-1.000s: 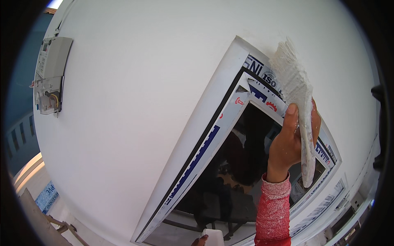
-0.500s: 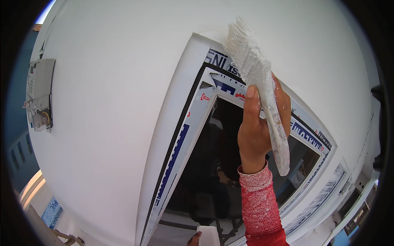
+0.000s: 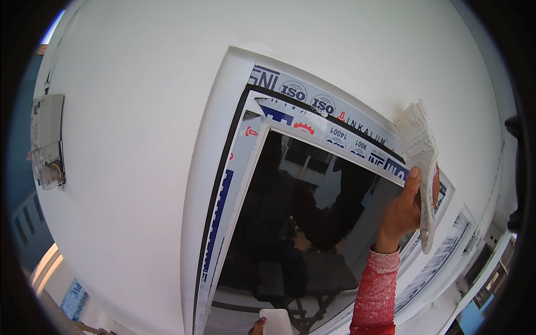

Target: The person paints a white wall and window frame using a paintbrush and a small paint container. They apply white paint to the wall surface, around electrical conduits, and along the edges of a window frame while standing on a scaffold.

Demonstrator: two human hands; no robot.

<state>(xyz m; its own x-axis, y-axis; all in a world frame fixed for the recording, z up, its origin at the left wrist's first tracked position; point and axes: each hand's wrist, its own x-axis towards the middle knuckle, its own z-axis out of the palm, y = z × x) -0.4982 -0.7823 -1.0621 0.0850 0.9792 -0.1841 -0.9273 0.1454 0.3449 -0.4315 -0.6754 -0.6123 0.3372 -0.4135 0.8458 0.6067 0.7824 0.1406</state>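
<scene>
My right hand (image 3: 397, 218), in a red, white-speckled sleeve, is closed around the handle of a wide paintbrush (image 3: 419, 137). White paint clots its bristles, which point up against the white wall by the top edge of the window recess. The handle hangs down past my fingers. Below the brush lies the window frame (image 3: 324, 129), still covered in printed protective film, with dark reflective glass (image 3: 312, 223) inside it. At the lower edge, part of my left hand (image 3: 257, 327) grips a white container (image 3: 277, 322); the rest of both is cut off.
A meter box (image 3: 49, 139) with a clear lower cover hangs on the wall at the far left. A second filmed window (image 3: 432, 273) is farther right along the wall. At the lower left is a blue sign (image 3: 73, 300).
My right hand has carried the paintbrush right and down along the top edge of the window recess. My view has shifted slightly; my left hand still has the white container.
</scene>
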